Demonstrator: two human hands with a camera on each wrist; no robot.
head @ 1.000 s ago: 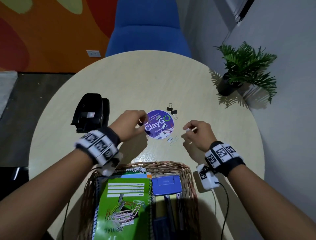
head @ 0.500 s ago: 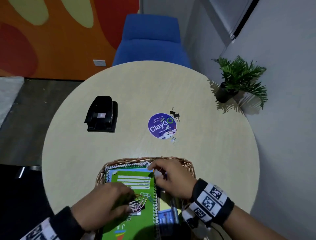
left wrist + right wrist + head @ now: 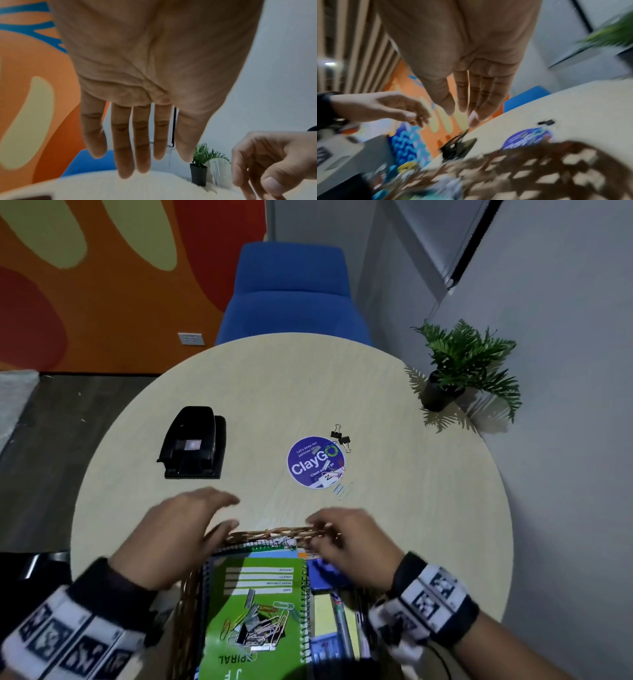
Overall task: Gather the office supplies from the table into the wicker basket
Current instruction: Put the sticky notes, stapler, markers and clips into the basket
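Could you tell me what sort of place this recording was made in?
Probably an office pantry or break area: a round table bearing a "ClayGo" clean-as-you-go sticker, a blue lounge chair, a bright orange mural wall and a potted plant.

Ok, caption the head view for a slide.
Both hands, left and right, hover empty above the brown wicker basket; black hole punch remains on table.

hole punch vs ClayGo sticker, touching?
Apart. The head view shows the black hole punch left of the round ClayGo sticker, with a wide band of bare table between them.
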